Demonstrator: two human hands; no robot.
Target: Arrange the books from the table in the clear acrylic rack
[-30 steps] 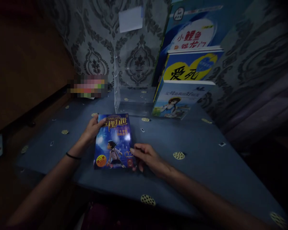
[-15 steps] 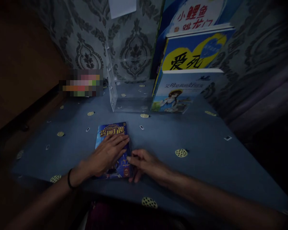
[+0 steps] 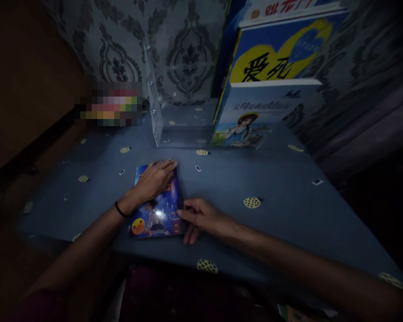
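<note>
Head view, left hand: the left hand (image 3: 156,179) has just slid up the cover, fingers extended and released, resting on top.
Blue book: the blue book (image 3: 164,208) lies flat near the front edge of the worktop (image 3: 272,179), its lower picture now uncovered.
Right hand: the right hand (image 3: 204,219) has its thumb at the book's right edge, fingers loosely curled; can't tell if they're grasping.
Upright books: the upright books (image 3: 255,112) stand behind, well apart.
</note>
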